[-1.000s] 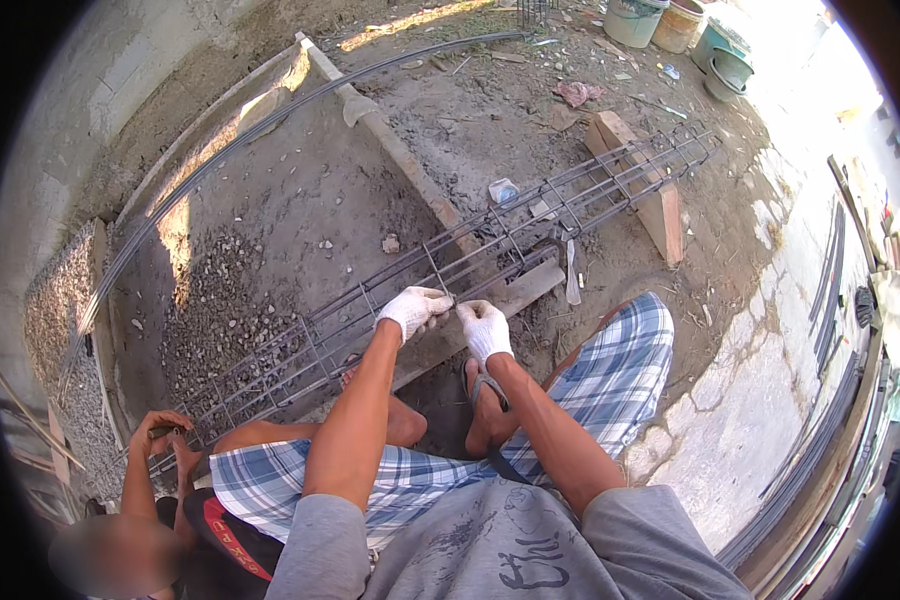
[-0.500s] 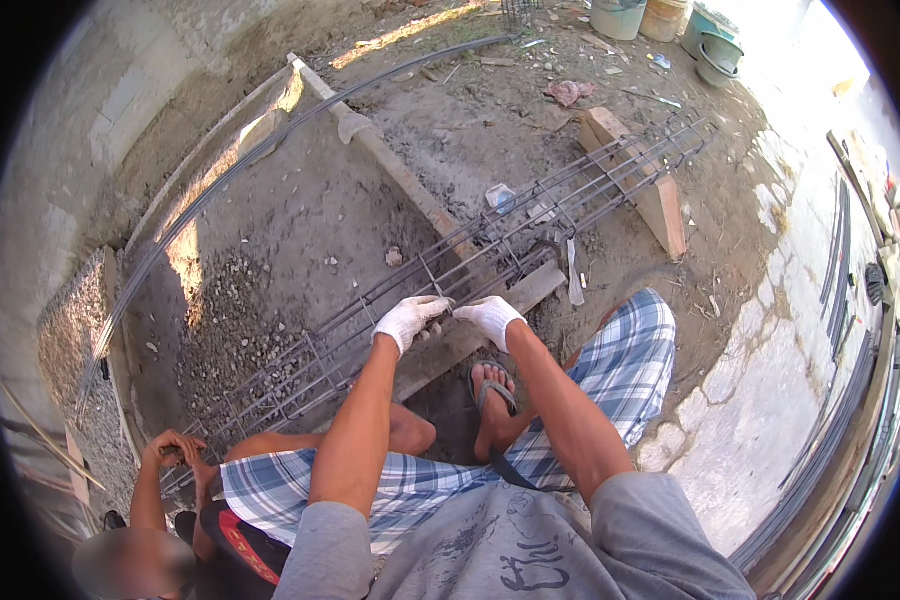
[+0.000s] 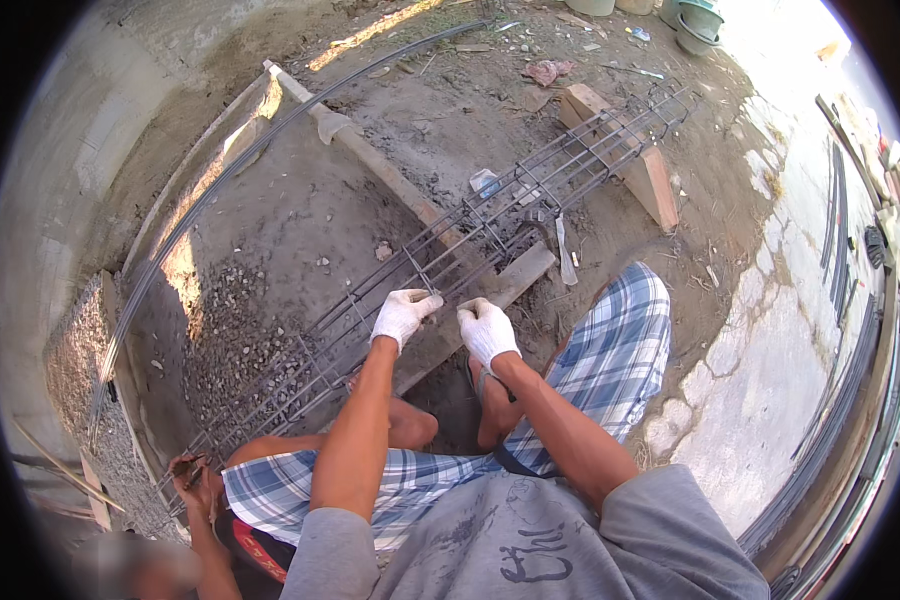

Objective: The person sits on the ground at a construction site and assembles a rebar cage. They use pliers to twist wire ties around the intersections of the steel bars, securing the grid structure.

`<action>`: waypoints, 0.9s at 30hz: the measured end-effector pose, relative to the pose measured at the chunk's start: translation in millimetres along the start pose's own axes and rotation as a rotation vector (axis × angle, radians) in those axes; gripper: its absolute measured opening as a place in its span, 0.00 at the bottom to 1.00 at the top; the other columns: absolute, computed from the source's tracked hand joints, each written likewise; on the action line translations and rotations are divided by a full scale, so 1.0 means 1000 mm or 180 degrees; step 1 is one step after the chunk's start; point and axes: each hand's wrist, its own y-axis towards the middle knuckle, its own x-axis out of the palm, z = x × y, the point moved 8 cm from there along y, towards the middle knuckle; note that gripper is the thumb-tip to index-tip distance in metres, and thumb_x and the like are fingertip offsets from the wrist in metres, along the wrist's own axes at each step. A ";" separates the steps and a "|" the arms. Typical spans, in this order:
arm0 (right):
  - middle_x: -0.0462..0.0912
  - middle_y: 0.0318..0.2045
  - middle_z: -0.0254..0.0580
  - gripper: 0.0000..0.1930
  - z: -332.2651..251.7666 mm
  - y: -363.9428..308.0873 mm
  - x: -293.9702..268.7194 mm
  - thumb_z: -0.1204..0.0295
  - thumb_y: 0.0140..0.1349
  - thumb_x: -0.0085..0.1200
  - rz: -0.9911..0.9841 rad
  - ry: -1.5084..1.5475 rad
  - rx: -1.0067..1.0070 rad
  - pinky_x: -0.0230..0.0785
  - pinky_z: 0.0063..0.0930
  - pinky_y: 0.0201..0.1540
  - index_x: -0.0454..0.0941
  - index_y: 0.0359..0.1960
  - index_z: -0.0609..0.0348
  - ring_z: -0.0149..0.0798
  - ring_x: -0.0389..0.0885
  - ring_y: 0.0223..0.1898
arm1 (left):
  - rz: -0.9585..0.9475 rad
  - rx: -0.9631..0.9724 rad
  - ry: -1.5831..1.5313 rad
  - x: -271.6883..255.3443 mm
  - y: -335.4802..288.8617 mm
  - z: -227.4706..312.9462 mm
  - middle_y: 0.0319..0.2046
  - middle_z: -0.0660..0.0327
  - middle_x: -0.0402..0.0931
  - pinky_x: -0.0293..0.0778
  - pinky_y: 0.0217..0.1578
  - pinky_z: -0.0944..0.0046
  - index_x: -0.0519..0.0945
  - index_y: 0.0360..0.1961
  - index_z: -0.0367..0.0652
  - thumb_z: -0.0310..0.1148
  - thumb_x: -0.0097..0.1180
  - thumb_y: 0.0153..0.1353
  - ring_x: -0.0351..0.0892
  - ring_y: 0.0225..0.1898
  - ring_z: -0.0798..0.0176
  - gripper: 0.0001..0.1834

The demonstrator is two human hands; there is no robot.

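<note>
Rebar cage (image 3: 490,215) under gloved hands; fingertip grip hard to make out.

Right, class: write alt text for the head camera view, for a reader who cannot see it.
A seated person's white-gloved left hand and right hand grip a long rebar cage lying across wooden blocks on bare dirt. At lower left, another person's hand touches the cage's far end.

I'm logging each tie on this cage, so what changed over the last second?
Little changed. The left hand and right hand, both gloved, drew a bit closer together and then apart again at the same spot on the rebar cage. The cage, the plank under it and the other person's hand at the near end stayed put.
</note>
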 end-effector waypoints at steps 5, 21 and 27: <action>0.91 0.42 0.58 0.14 -0.041 -0.052 0.005 0.63 0.68 0.59 0.0008 0.0050 -0.0437 0.82 0.50 0.52 0.91 0.48 0.54 0.61 0.90 0.47 | -0.0066 0.0043 -0.0277 -0.001 0.010 -0.014 0.37 0.60 0.91 0.77 0.34 0.64 0.89 0.52 0.32 0.42 0.77 0.62 0.85 0.34 0.69 0.25; 0.86 0.49 0.64 0.25 -0.001 -0.025 0.087 0.61 0.72 0.56 -0.0198 0.0048 -0.0748 0.78 0.57 0.53 0.76 0.69 0.51 0.67 0.86 0.50 | -0.0153 -0.0119 -0.0291 0.004 0.009 -0.007 0.42 0.67 0.86 0.72 0.39 0.66 0.88 0.58 0.38 0.43 0.65 0.72 0.77 0.38 0.71 0.21; 0.87 0.45 0.62 0.29 -0.004 -0.025 0.088 0.61 0.71 0.58 -0.0522 -0.0435 -0.0763 0.78 0.59 0.52 0.69 0.71 0.56 0.67 0.87 0.48 | -0.0046 -0.0050 -0.0592 0.002 0.000 0.000 0.50 0.58 0.89 0.77 0.56 0.62 0.88 0.59 0.35 0.39 0.67 0.70 0.85 0.52 0.62 0.22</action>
